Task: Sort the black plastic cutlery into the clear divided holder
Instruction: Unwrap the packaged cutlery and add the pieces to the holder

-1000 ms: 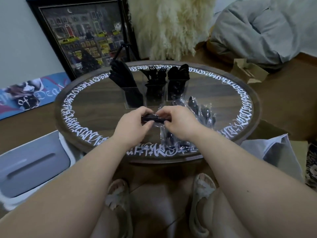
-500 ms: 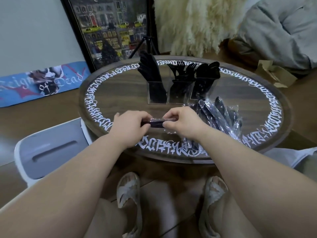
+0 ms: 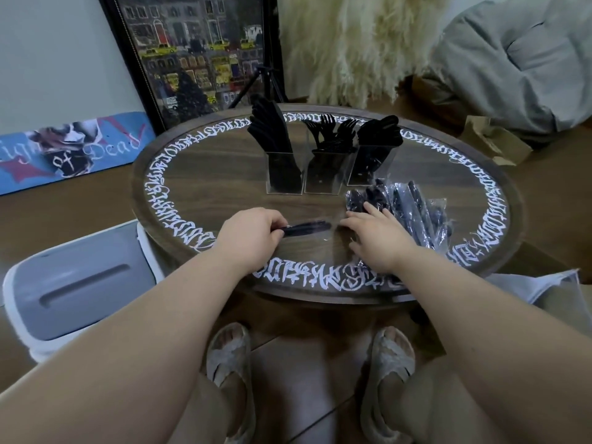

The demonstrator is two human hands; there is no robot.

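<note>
While the left hand (image 3: pixel 248 238) grips one black cutlery piece (image 3: pixel 306 227) low over the tabletop (image 3: pixel 224 174), the right hand (image 3: pixel 378 237) rests with relaxed fingers on clear wrapping beside the bagged cutlery pile (image 3: pixel 407 206). Behind them stands the clear divided holder (image 3: pixel 323 169), its three compartments holding knives, forks and spoons

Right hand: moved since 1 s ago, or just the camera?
Yes. The right hand has let go of the black piece that the left hand holds and shifted right along the table, onto the wrapped cutlery pile.
</note>
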